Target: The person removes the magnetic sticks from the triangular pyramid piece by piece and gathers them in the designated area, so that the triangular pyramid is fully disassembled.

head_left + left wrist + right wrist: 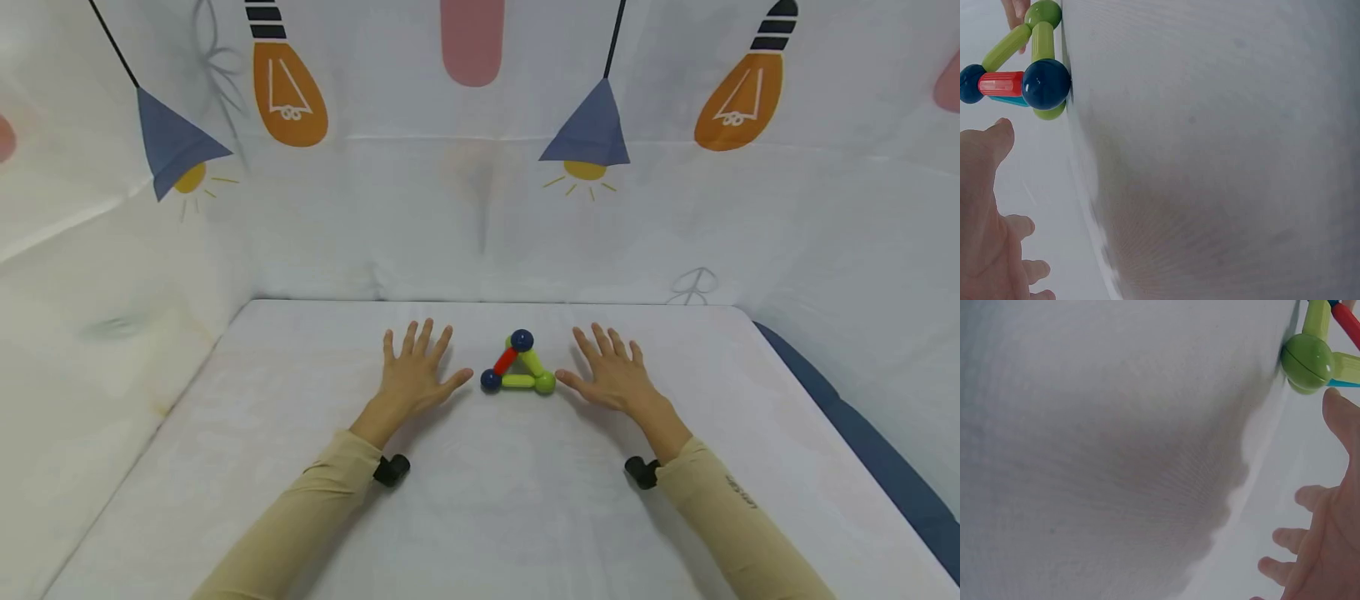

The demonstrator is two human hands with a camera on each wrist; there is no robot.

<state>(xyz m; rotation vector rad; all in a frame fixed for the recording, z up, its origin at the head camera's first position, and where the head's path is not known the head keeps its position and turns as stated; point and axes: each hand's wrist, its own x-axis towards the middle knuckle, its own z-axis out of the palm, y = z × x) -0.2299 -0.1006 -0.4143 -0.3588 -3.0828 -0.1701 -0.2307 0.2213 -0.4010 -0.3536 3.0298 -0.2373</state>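
Note:
A small ball-and-stick construction toy, like magnetic building rods, stands on the table between both hands. In the head view it has a dark blue ball on top, another dark blue ball at front left and a green ball at front right. A red stick and yellow-green sticks join them. A blue stick shows behind in the left wrist view. My left hand, fingers spread, holds nothing, its thumb apart from the toy. Likewise spread, my right hand has its thumb tip beside the green ball; contact is unclear.
The white-covered table carries the toy near its far edge. A white cloth printed with lamps and bulbs hangs behind and at the sides. Black wrist cameras sit at both cuffs. Dark blue material lies beyond the right edge.

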